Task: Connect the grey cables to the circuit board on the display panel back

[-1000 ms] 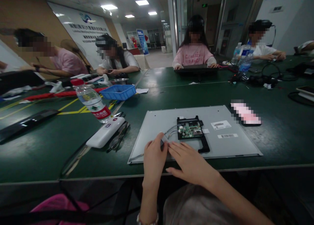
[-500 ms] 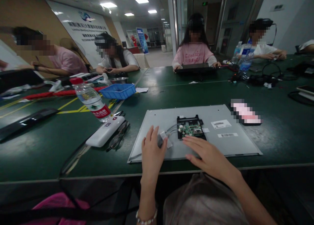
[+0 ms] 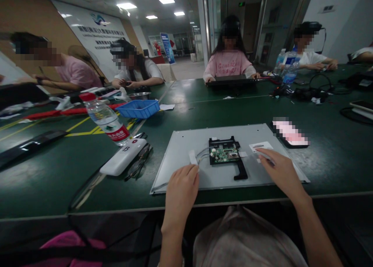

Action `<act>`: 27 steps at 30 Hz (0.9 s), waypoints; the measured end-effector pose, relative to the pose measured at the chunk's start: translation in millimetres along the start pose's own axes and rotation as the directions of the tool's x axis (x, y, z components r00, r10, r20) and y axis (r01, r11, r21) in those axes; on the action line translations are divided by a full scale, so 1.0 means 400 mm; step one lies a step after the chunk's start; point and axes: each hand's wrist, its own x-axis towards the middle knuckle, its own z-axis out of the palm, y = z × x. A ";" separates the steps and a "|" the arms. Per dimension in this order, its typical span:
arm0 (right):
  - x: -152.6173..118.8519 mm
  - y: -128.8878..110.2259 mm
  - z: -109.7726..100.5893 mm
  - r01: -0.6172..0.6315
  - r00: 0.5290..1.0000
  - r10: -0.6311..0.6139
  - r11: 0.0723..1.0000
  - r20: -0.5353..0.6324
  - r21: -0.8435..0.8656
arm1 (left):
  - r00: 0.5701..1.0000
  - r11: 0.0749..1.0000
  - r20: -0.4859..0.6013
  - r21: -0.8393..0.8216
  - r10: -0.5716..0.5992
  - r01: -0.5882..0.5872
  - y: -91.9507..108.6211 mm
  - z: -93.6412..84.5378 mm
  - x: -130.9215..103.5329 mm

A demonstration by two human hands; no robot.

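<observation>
On the table lies a flat grey display panel (image 3: 170,158), its back facing up. A green circuit board (image 3: 225,154) sits in a black plastic bracket (image 3: 241,171) on the panel, with thin grey cables (image 3: 203,152) running left from it. My left hand (image 3: 181,187) is closed, its fingers pressed together at the lower end of a strip of white tape (image 3: 192,157) beside the cables; the fingertips are partly hidden. My right hand (image 3: 279,173) hovers over the panel's right side with fingers stretched out and nothing in them. It partly covers the white label (image 3: 256,147).
To the left are a white power bank (image 3: 124,158), folded glasses (image 3: 138,163), a water bottle (image 3: 109,121) and a blue tray (image 3: 138,109). A phone (image 3: 291,134) lies right of the panel. Several people sit around the table, one directly opposite (image 3: 230,65).
My right hand has moved right, from the bracket's lower edge to the label, uncovering the bracket's arm. My left hand's spread fingers have drawn together at the tape, which now sits slightly farther up-left.
</observation>
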 end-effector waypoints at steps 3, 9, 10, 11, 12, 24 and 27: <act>0.003 0.006 0.002 -0.033 0.999 0.033 0.999 0.029 0.016 | 0.999 0.998 0.026 0.049 0.028 -0.030 -0.012 -0.005 0.013; 0.043 -0.001 0.007 0.089 0.990 -0.088 0.996 0.110 -0.006 | 0.976 0.996 -0.214 0.073 -0.031 0.047 -0.067 -0.003 0.039; 0.052 -0.004 0.008 0.116 0.984 -0.112 0.993 0.142 -0.021 | 0.969 0.996 -0.242 0.062 -0.049 0.066 -0.078 0.000 0.042; 0.061 -0.007 0.009 0.139 0.975 -0.131 0.990 0.179 -0.037 | 0.964 0.995 -0.256 0.049 -0.069 0.085 -0.088 0.005 0.044; 0.070 -0.010 0.010 0.160 0.967 -0.145 0.986 0.211 -0.053 | 0.961 0.994 -0.260 0.033 -0.093 0.105 -0.097 0.011 0.045; 0.113 -0.046 0.020 0.338 0.906 -0.198 0.870 0.373 -0.359 | 0.956 0.960 -0.194 -0.216 -0.219 0.176 -0.125 0.049 0.041; 0.110 -0.042 0.018 0.326 0.914 -0.187 0.868 0.361 -0.375 | 0.950 0.959 -0.235 -0.242 -0.203 0.145 -0.117 0.043 0.045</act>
